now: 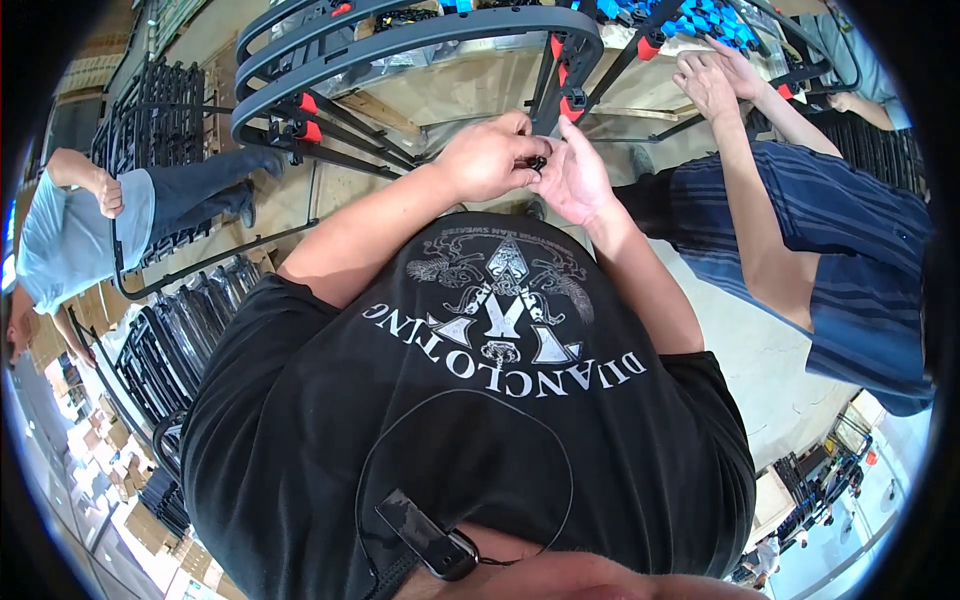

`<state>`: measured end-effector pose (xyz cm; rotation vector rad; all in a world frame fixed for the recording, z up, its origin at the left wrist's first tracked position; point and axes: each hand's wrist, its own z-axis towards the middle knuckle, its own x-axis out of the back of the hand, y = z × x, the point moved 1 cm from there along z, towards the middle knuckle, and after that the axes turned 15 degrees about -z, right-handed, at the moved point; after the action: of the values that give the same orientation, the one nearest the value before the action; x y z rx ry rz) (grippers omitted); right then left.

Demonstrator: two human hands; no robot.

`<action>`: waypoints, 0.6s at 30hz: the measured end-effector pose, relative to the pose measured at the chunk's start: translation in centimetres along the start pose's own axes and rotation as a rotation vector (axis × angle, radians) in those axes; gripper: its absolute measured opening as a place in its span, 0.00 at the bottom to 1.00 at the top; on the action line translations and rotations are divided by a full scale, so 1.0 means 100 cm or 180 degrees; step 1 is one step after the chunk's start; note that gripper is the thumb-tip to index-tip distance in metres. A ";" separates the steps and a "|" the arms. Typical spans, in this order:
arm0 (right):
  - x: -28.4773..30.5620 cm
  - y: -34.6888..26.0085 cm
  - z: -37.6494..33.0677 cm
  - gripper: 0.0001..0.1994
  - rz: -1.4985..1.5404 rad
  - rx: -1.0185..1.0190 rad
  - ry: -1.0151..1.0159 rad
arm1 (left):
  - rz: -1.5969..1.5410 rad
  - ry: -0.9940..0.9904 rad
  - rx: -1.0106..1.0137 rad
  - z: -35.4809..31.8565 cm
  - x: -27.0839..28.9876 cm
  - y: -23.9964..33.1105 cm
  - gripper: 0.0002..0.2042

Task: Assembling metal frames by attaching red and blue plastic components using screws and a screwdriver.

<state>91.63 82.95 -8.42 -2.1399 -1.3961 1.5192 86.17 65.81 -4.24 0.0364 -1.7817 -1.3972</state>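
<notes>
My left hand (487,157) is bent inward, with thumb and fingers pinched together at a small black part (537,162). Right beside it my right hand (575,177) is turned palm up and cupped around the same spot, its fingers partly hidden by the left ones. The exact shape of the black part is too small to make out. Just beyond my hands stands a black tubular frame (420,42) with curved rails and red clips (572,108) at its joints. Both hands appear apart from the frame.
Blue plastic pieces (690,22) lie heaped at the far right. On the right, a co-worker in a striped dark blue shirt (850,230) holds both hands near the frame. At left, another person (80,220) grips a black tube frame. Stacked black frames (165,340) stand below.
</notes>
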 end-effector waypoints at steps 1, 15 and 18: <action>-0.002 0.002 0.000 0.31 -0.0010 0.0004 0.0000 | 0.0000 0.0008 -0.0008 -0.004 0.001 -0.002 0.20; -0.026 0.048 0.028 0.12 -0.0990 -0.0074 0.0392 | -0.3119 0.0757 0.1127 -0.065 0.016 -0.048 0.09; -0.054 0.058 0.030 0.11 -0.2108 0.0035 -0.0161 | -0.4247 0.1393 0.0985 -0.067 0.014 -0.066 0.09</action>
<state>92.36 74.59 -9.78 -1.4055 -1.8497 1.2995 86.40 57.35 -8.65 1.8083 -1.5242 -1.6841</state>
